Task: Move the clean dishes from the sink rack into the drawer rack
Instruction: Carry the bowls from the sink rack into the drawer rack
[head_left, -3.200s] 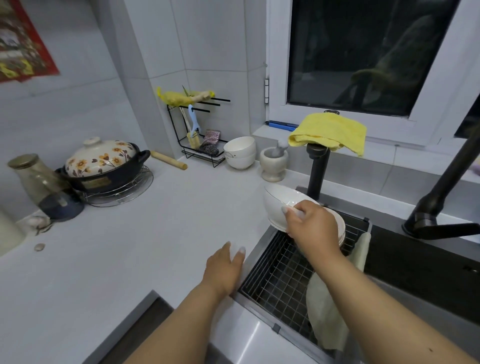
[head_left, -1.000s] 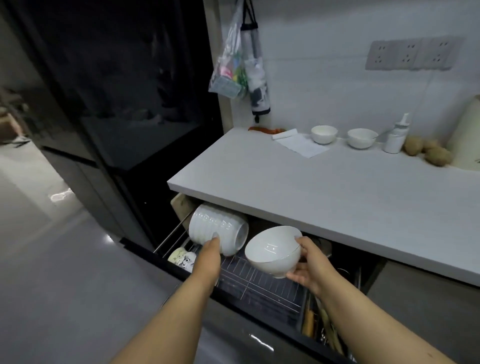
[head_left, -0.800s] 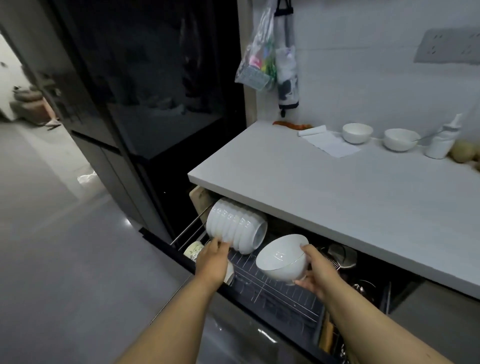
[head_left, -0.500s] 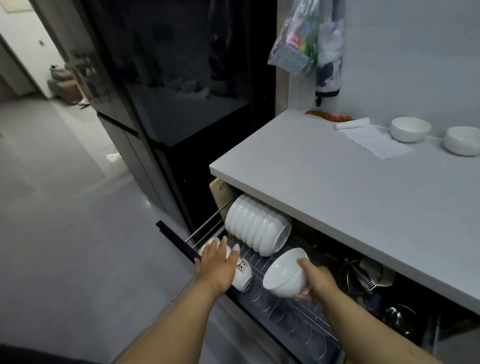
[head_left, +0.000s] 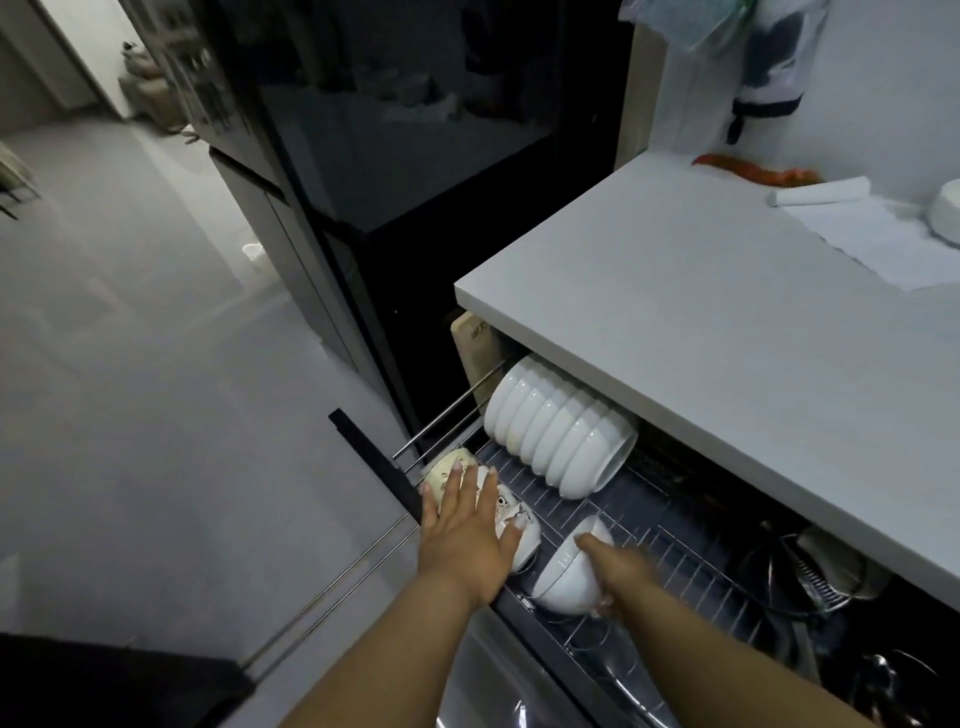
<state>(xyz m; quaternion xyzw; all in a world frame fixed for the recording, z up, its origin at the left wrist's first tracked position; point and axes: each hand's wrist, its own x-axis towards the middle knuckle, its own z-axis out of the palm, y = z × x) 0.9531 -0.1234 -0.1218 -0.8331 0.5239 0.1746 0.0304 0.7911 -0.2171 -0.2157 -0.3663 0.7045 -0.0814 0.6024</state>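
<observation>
Reaching down into the drawer rack (head_left: 649, 525), I see both arms stretched forward from the bottom edge. Left hand (head_left: 467, 535) lies flat, fingers straight and spread, resting on the patterned cups (head_left: 506, 506) at the rack's front-left corner. Right hand (head_left: 621, 574) grips a white bowl (head_left: 566, 571), thumb over its top, fingers curled under; bowl is tipped on its side, standing on the rack wires just right of the cups. Right hand is motion-blurred, so exact finger spacing I cannot tell. Stack of white bowls (head_left: 561, 431) lies on its side at the rack's back, partly under the countertop (head_left: 727, 322). Rack's right end is dark; metal items there are hard to make out.
</observation>
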